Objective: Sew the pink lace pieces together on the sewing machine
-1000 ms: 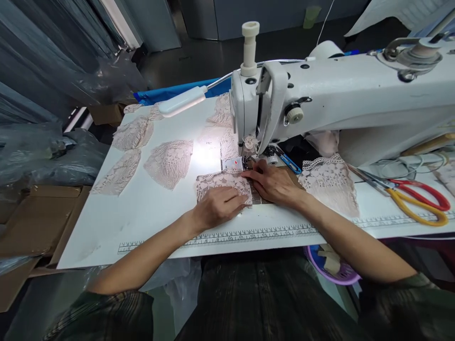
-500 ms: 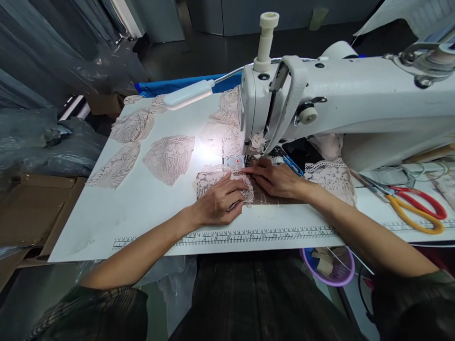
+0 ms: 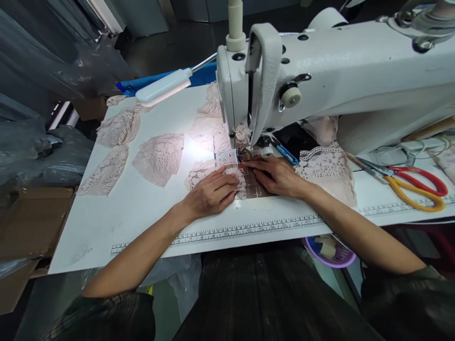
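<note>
Pressing lace piece (image 3: 208, 171) flat: left hand (image 3: 209, 193), right hand (image 3: 279, 176) beside.

One sewing machine (image 3: 320, 71), two scissors (image 3: 408, 182), one lamp (image 3: 163, 87).

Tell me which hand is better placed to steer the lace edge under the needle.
Probably the right hand: its fingertips rest at the lace piece edge beside the presser foot. The left hand lies flat on the lace, farther back.
</note>
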The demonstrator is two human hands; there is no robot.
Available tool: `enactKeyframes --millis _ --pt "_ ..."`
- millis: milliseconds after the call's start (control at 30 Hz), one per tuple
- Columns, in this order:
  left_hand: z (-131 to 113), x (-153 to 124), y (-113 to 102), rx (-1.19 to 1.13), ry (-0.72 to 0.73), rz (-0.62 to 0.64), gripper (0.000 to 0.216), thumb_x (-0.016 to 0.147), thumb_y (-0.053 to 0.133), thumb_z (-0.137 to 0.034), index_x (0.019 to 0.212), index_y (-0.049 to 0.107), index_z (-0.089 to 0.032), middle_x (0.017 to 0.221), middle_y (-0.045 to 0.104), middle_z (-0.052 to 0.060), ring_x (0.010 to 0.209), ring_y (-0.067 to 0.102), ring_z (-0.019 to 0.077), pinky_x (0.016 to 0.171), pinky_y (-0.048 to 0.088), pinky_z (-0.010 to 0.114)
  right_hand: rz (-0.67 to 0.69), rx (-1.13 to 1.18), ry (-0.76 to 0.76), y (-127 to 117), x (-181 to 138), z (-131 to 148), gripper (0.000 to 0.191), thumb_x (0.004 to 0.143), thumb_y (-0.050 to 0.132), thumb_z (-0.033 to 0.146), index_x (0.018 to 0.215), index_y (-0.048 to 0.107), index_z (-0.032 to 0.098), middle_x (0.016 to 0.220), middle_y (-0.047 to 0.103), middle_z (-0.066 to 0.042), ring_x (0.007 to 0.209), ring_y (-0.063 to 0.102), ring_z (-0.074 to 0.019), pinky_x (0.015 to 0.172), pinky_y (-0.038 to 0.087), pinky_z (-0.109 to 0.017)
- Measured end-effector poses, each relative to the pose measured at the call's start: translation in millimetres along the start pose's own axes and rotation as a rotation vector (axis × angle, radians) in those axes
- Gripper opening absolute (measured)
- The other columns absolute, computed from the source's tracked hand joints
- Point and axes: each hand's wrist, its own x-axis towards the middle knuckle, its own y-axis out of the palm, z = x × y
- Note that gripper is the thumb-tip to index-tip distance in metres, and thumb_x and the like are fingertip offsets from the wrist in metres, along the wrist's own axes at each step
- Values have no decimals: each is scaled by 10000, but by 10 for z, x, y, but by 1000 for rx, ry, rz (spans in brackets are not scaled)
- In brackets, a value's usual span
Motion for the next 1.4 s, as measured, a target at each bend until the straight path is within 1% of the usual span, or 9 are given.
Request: enactKeyframes --millis 233,400,533,667,800,1000,1100,1267,1400 --pt "-1 28 -17 42 1 0 42 851 606 -112 867 618 -149 955 744 63 902 727 166 980 597 443 -54 42 -31 44 -17 -12 362 923 478 158 1206 698 207 1006 629 -91 877 607 -188 841 518 -364" --pt "-6 49 1 64 25 -15 83 823 640 -92 877 614 -150 933 748 63 865 728 169 956 610 436 9 40 -134 20 -35 1 361 888 503 147 1166 723 214 1027 612 -112 945 585 -217 879 514 -401" --pt "-3 39 4 5 -93 -71 88 838 629 -103 911 618 -151 918 750 57 867 730 166 902 635 389 58 123 -166 -39 -58 83 321 863 505 156 1056 757 202 1019 614 -100 952 582 -205 868 505 -369" --pt "-4 30 -3 -49 -187 -96 71 851 618 -108 903 615 -156 906 749 51 837 727 153 854 644 347 139 106 -232 -33 -71 186 368 845 505 165 1131 733 207 997 617 -97 951 571 -217 860 480 -389" --pt "12 40 -11 -25 -84 -52 52 842 633 -124 881 613 -153 919 753 59 847 722 155 890 621 361 226 -8 -260 0 -56 220 360 848 508 165 1112 746 226 952 606 -110 901 555 -237 818 457 -424" --pt "68 50 -33 32 27 105 141 863 639 -196 1003 638 -179 963 755 43 852 717 157 926 570 411 207 80 -282 -33 -43 173 306 886 501 185 1018 773 233 955 616 -93 898 564 -206 818 476 -380" --pt "77 33 -32 51 35 117 83 872 625 -191 952 648 -192 967 755 33 850 717 152 947 552 421 186 138 -223 -50 -59 141 326 875 494 178 1036 769 247 990 618 -79 944 579 -201 869 493 -381" --pt "67 0 -22 69 31 76 98 866 619 -159 958 642 -186 1005 752 38 893 719 156 978 545 430 7 101 -42 -35 -58 70 406 862 460 127 1151 730 220 1059 606 -94 952 604 -191 905 517 -378" --pt "78 -8 -10 64 32 20 127 860 618 -135 982 633 -168 980 754 51 876 721 151 957 567 403 21 34 -11 2 -49 52 428 863 467 116 1201 707 224 1059 607 -101 962 606 -204 918 521 -399"
